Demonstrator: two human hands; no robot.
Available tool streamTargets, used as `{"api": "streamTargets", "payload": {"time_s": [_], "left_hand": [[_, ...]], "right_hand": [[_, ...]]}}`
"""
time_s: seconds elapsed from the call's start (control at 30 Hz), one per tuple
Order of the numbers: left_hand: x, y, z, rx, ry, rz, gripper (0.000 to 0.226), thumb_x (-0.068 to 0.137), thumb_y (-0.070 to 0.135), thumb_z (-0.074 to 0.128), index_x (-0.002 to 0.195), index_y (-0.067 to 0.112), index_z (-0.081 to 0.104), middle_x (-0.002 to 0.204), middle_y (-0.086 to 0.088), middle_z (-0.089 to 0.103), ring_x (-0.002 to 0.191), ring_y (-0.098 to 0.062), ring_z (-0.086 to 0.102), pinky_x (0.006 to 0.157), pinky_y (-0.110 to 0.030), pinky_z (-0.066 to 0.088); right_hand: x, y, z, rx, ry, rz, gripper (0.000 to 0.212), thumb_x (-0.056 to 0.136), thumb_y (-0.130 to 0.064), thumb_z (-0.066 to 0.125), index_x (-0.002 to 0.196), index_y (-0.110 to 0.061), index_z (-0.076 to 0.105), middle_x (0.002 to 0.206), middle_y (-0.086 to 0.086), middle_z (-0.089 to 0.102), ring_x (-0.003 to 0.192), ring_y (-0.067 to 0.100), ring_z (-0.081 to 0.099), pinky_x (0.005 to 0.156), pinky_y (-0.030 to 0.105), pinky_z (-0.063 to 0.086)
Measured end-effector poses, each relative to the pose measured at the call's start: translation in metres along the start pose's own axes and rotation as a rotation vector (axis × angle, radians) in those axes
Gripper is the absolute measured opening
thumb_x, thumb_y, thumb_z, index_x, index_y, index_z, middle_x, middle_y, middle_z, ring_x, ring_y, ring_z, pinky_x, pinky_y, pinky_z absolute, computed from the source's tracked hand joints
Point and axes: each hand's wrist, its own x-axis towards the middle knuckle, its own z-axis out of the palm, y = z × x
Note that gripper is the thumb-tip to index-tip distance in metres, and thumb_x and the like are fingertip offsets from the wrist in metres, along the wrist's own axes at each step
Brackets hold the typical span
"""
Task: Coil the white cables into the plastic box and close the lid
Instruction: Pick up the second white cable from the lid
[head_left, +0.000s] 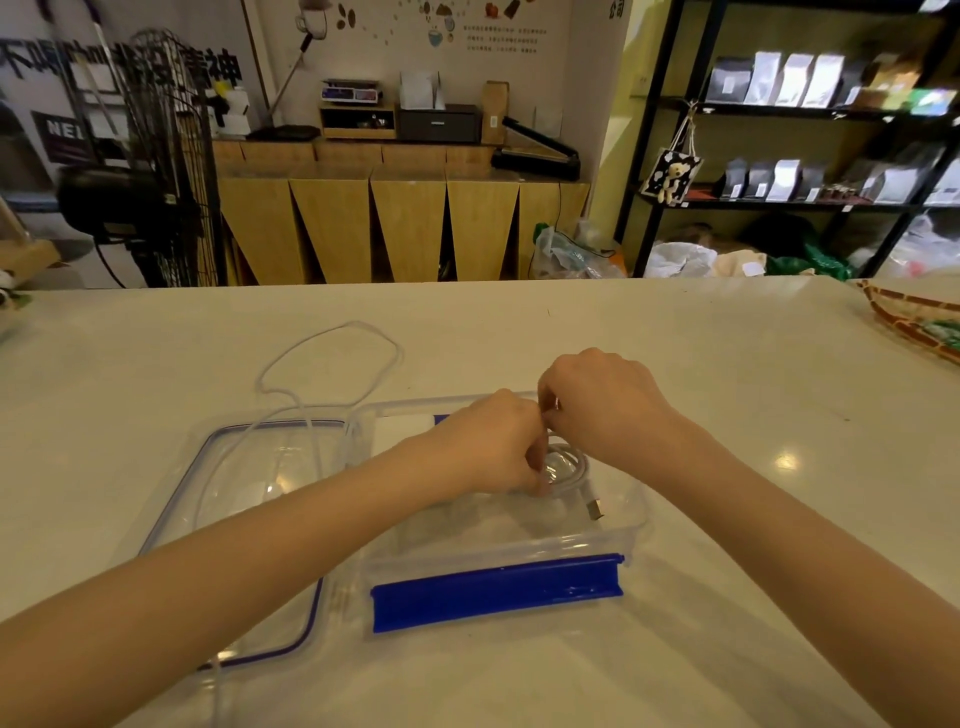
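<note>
A clear plastic box (631, 525) with blue clasps sits open on the white table. Its clear lid (244, 519) with a blue seal lies flat to the left. Inside the box lies a coil of white cable (574, 470) ending in a USB plug (594, 508). My left hand (488, 447) pinches the coil over the box. My right hand (602, 405) meets it from the right, fingers closed on the cable near the left fingertips. A second white cable (332, 364) loops loosely on the table behind the lid and trails across it.
A woven basket (914, 322) sits at the table's far right edge. Beyond the table stand a black fan (150, 171), a wooden counter (395, 218) and black shelves with bags (810, 130).
</note>
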Motion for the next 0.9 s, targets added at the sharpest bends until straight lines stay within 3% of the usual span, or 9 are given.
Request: {"api": "streamTargets", "payload": {"time_s": [0.27,0.47,0.57,0.73,0.9], "left_hand": [[-0.024,-0.011,-0.026,-0.089,0.042,-0.079,0.023,0.076,0.024,0.070,0.094,0.010,0.071,0.092,-0.003,0.072,0.081,-0.011,0.064,0.079,-0.027,0.055],[-0.060,-0.027,-0.050,-0.168,0.222,-0.151,0.016,0.079,0.023,0.067,0.094,0.021,0.068,0.078,0.014,0.063,0.073,0.003,0.060,0.063,-0.001,0.046],[-0.088,-0.039,-0.059,-0.193,0.397,-0.203,0.012,0.080,0.022,0.064,0.091,0.028,0.066,0.075,0.023,0.057,0.069,0.010,0.058,0.061,0.005,0.040],[-0.135,-0.070,-0.059,-0.145,0.610,-0.416,0.018,0.083,0.025,0.061,0.101,0.024,0.065,0.086,0.014,0.062,0.077,0.008,0.056,0.060,-0.003,0.038],[-0.169,-0.092,-0.039,-0.138,0.670,-0.651,0.033,0.080,0.033,0.064,0.109,0.018,0.060,0.098,0.004,0.061,0.085,-0.009,0.058,0.062,-0.007,0.035]], "right_hand": [[0.012,-0.007,-0.008,0.224,0.179,-0.019,0.024,0.087,-0.029,0.050,0.091,-0.015,0.069,0.089,0.006,0.069,0.079,0.025,0.060,0.063,0.031,0.046],[0.025,-0.034,-0.020,0.302,0.199,-0.184,0.024,0.089,-0.030,0.048,0.099,-0.018,0.067,0.095,0.004,0.069,0.085,0.022,0.060,0.073,0.036,0.051],[0.032,-0.055,-0.024,0.371,0.130,-0.357,0.023,0.089,-0.028,0.050,0.104,-0.019,0.065,0.097,0.001,0.069,0.085,0.018,0.061,0.077,0.038,0.053],[0.053,-0.100,-0.022,0.521,-0.133,-0.552,0.022,0.087,-0.024,0.056,0.108,-0.018,0.061,0.102,0.000,0.065,0.086,0.010,0.058,0.073,0.017,0.046],[0.068,-0.139,-0.007,0.466,-0.218,-0.519,0.043,0.082,-0.034,0.062,0.118,-0.013,0.053,0.108,0.005,0.062,0.091,0.018,0.058,0.080,0.030,0.048]]}}
